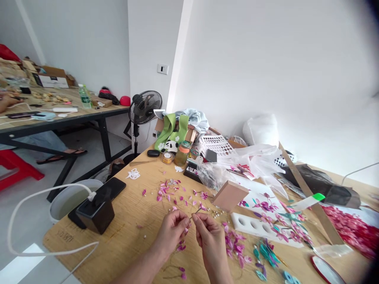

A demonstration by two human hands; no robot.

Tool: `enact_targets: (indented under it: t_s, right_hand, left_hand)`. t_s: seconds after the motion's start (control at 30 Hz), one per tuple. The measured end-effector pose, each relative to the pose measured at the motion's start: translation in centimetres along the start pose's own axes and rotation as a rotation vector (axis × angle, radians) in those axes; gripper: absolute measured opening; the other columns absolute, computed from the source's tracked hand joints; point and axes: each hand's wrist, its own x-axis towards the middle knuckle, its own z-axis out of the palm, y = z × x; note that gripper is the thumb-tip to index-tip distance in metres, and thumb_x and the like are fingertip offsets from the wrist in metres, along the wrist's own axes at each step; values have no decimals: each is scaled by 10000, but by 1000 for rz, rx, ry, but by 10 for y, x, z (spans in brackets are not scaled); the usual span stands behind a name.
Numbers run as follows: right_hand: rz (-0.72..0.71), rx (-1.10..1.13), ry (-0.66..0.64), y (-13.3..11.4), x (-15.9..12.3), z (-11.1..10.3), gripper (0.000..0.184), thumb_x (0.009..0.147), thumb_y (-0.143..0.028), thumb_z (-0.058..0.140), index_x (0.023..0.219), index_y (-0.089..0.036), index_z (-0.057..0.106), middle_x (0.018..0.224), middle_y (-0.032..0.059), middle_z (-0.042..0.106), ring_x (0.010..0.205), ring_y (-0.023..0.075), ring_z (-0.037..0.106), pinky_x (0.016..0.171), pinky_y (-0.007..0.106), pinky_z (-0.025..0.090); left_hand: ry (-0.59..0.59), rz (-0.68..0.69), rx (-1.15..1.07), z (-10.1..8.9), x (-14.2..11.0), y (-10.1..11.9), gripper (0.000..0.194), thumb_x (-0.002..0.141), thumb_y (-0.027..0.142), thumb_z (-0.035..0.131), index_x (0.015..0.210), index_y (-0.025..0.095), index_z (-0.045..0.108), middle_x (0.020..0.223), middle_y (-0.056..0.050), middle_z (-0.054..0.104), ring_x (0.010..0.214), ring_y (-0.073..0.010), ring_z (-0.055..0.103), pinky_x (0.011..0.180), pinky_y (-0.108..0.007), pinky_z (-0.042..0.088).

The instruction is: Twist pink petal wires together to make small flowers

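1. Wooden tabletop (124, 221), near left corner: dark handwritten characters, not reliably legible.
2. Pedestal fan (145, 107), hub: pale lettering, too small to read.
3. Green-tinted bottle (85, 97), label: print illegible.

Left hand (174, 228) and right hand (209, 233): both bare, slim fingers (181, 219), rounded knuckles. Wrists bare too. Left forearm (143, 263) bare down to frame edge; right forearm (221, 274) bare, only a short length visible. Nail detail too small to read.

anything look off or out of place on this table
The black block sits close to the left edge of the table, its white cable looping out past it; a snag might drag it. No spill shows.
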Motion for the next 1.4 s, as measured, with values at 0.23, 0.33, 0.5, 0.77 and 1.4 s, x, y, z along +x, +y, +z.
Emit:
enact_targets:
  t_s: [0.23, 0.33, 0.5, 0.77, 1.4]
  right_hand:
    - [-462, -422, 151, 9, -6, -1, 253, 796, -361, 591, 637, -165, 597, 495, -32, 460, 440, 87, 404, 428, 195, 319]
    - [-674, -574, 164, 14, -7, -3, 221, 830, -272, 561, 639, -164, 588, 526, -28, 471, 468, 85, 425, 467, 191, 326]
    - [-746, -658, 104, 17, -9, -4, 158, 849, -208, 522, 742, -188, 637, 557, -19, 506, 468, 93, 452, 484, 199, 323]
    - [-697, -640, 11, 13, -12, 0, 183, 832, -178, 533, 661, -205, 591, 567, -12, 500, 477, 102, 448, 484, 215, 297]
    - [-336, -269, -12, -9, -12, -8, 218, 795, -379, 607, 691, -193, 655, 661, 30, 648, 632, 167, 580, 607, 248, 450]
  left_hand:
    - [-16, 213, 85, -6, -2, -6, 293, 779, 409, 613, 948, 179, 550, 740, 0, 525, 595, -93, 511, 531, -201, 408]
    - [23, 362, 133, -7, -5, 1, 281, 794, 361, 606, 1016, 192, 568, 891, -43, 543, 765, -140, 554, 660, -241, 459]
    - [39, 550, 254, -7, -6, 8, 150, 769, 308, 635, 817, 166, 633, 924, -68, 557, 860, -179, 543, 769, -275, 449]
    - [31, 561, 249, -9, -5, 6, 130, 769, 267, 639, 683, 170, 621, 822, -49, 558, 835, -181, 546, 774, -272, 435]
    - [-105, 278, 184, -4, -7, 10, 299, 751, 414, 648, 625, 149, 589, 621, -5, 476, 630, -130, 459, 625, -251, 384]
